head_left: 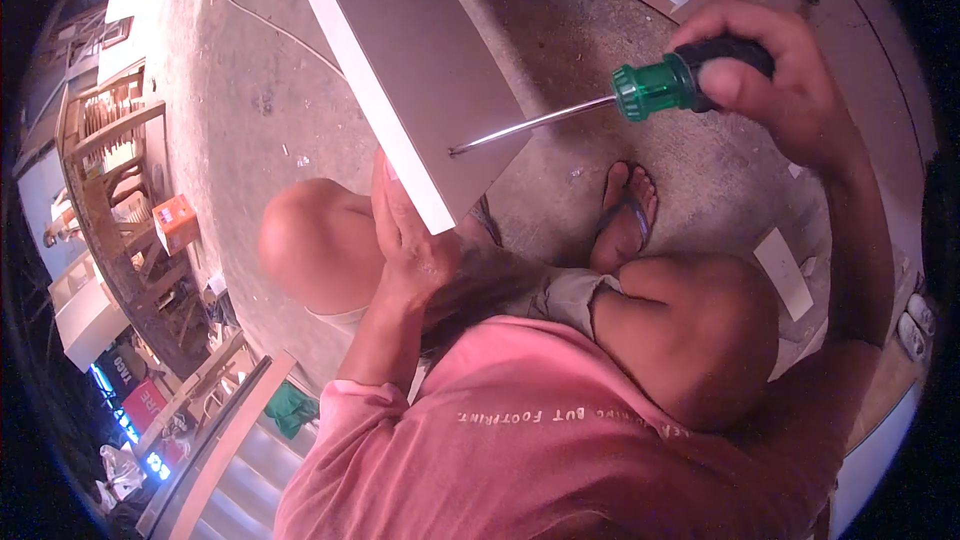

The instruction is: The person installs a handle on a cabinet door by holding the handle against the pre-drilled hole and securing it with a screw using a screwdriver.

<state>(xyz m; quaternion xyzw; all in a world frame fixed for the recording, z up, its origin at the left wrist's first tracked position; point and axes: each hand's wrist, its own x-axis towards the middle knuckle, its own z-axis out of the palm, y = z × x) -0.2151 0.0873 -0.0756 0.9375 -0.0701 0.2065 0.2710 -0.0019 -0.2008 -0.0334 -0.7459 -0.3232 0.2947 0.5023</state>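
- Pink T-shirt (540,430) fabric with pale lettering is seen nearest the camera, with the bent left knee (310,235) and right knee (705,325) bared beyond it.
- By the right hand (800,90), a screwdriver (650,88) with a green-and-black handle is gripped, its handle wrapped by the fingers and pressed by the thumb.
- The screwdriver's steel tip is set against the face of a white-edged flat panel (420,50), near the panel's lower end; what lies under the tip is too small to be made out.
- The panel's white edge is met by the left hand (405,230) near that end; whether it is pinched cannot be told, some fingers being hidden.
- Below, a sandalled foot (620,235) is planted on the concrete floor (250,110), where a white strip (784,273) is also laid.
- Farther left, an orange box (177,223) is placed beside wooden framing (115,132).
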